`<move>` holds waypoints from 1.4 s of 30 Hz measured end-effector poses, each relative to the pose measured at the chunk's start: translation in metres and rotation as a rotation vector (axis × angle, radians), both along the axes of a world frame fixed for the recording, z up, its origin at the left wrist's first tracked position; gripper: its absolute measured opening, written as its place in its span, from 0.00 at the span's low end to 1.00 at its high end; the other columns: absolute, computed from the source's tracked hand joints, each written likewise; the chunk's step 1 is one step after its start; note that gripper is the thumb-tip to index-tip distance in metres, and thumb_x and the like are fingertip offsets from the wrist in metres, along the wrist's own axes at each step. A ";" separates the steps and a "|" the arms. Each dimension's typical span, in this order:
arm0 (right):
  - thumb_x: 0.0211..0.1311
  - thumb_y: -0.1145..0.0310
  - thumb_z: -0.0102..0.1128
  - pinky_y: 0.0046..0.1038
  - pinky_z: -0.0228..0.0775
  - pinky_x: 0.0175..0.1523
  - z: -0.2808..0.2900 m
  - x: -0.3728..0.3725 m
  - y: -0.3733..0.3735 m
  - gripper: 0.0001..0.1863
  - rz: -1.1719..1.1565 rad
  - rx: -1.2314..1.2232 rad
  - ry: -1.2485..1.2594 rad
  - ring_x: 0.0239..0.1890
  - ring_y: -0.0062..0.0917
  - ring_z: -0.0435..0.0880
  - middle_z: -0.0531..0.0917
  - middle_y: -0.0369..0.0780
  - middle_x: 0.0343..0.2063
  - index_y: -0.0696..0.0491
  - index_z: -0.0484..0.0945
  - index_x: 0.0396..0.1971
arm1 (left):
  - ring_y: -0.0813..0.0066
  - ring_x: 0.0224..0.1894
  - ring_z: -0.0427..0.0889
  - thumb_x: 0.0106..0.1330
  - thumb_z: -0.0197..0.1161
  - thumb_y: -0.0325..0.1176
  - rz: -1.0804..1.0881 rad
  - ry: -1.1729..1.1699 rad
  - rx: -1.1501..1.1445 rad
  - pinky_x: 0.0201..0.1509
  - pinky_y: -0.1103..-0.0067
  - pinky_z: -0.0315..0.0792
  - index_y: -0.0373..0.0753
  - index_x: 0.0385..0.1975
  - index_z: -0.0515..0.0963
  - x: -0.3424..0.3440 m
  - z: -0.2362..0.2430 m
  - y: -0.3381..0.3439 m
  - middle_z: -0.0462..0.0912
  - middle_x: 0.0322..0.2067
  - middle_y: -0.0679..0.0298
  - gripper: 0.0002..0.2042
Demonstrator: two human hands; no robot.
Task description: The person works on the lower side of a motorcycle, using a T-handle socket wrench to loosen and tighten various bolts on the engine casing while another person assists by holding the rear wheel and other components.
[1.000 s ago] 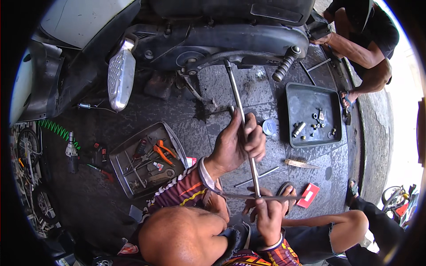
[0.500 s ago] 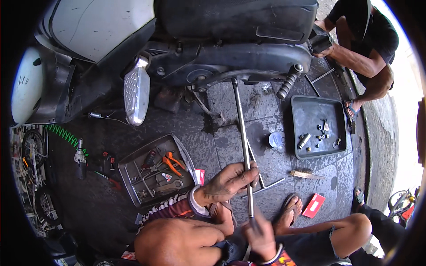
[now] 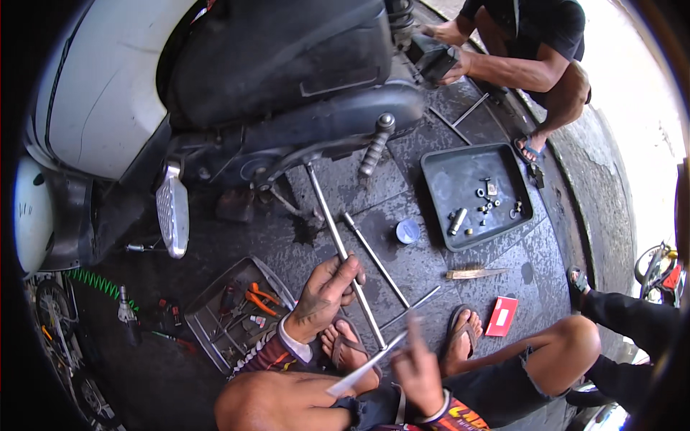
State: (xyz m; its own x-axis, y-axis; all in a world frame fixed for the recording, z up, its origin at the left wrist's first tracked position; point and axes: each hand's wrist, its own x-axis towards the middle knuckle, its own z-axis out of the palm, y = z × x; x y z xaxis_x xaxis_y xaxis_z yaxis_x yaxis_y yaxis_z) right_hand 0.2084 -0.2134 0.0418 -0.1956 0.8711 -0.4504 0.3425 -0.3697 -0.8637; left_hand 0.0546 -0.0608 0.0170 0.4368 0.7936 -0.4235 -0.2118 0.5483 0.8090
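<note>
My left hand (image 3: 323, 294) is closed round the long shaft of a steel T-wrench (image 3: 323, 205), which runs up to the underside of the scooter's dark engine cover (image 3: 287, 129). My right hand (image 3: 418, 366) is low at centre, smeared by motion, beside the wrench's blurred crossbar (image 3: 357, 370); I cannot tell whether it grips anything. A second T-wrench (image 3: 377, 258) lies on the tiles to the right of the held one. A ribbed foot peg (image 3: 374, 149) hangs above it, and a silver footrest (image 3: 172, 208) is at the left.
A grey tray (image 3: 436, 183) holds small metal parts, near a blue lid (image 3: 407, 231), brush (image 3: 474, 274) and red packet (image 3: 501, 316). A tool tray (image 3: 198, 323) and air gun (image 3: 128, 309) lie left. A co-worker (image 3: 532, 68) crouches top right, hands on a black part; someone's legs (image 3: 632, 309) are right.
My view has shifted, showing more of the scooter's upper body. The crossbar has swung round under my moving right hand, while my left hand stays closed round the shaft.
</note>
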 end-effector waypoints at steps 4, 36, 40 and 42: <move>0.62 0.70 0.51 0.32 0.49 0.56 0.008 -0.018 0.016 0.27 -0.099 0.028 0.278 0.54 0.36 0.58 0.66 0.51 0.49 0.61 0.62 0.60 | 0.91 0.17 0.56 0.71 0.49 0.45 0.071 -0.080 -0.048 0.19 0.90 0.48 0.40 0.28 0.69 0.007 -0.006 0.004 0.66 0.19 0.73 0.15; 0.59 0.78 0.50 0.26 0.66 0.28 0.027 0.016 0.014 0.31 -0.135 0.190 0.281 0.18 0.23 0.70 0.74 0.39 0.19 0.61 0.56 0.64 | 0.90 0.14 0.53 0.71 0.50 0.43 0.065 -0.153 -0.096 0.18 0.87 0.45 0.39 0.27 0.72 0.017 -0.007 0.000 0.61 0.15 0.76 0.15; 0.56 0.80 0.49 0.25 0.70 0.26 0.001 0.016 0.023 0.37 0.049 0.379 0.170 0.17 0.26 0.77 0.77 0.41 0.18 0.62 0.46 0.66 | 0.90 0.14 0.52 0.71 0.50 0.42 0.053 -0.187 -0.029 0.18 0.87 0.45 0.39 0.28 0.72 0.009 -0.010 0.002 0.58 0.14 0.77 0.14; 0.58 0.77 0.52 0.24 0.64 0.26 0.022 0.018 0.033 0.34 0.118 0.416 0.255 0.17 0.23 0.70 0.72 0.39 0.17 0.62 0.51 0.65 | 0.90 0.14 0.52 0.71 0.50 0.42 0.056 -0.174 -0.056 0.18 0.87 0.45 0.39 0.28 0.72 0.009 -0.006 0.007 0.57 0.13 0.77 0.14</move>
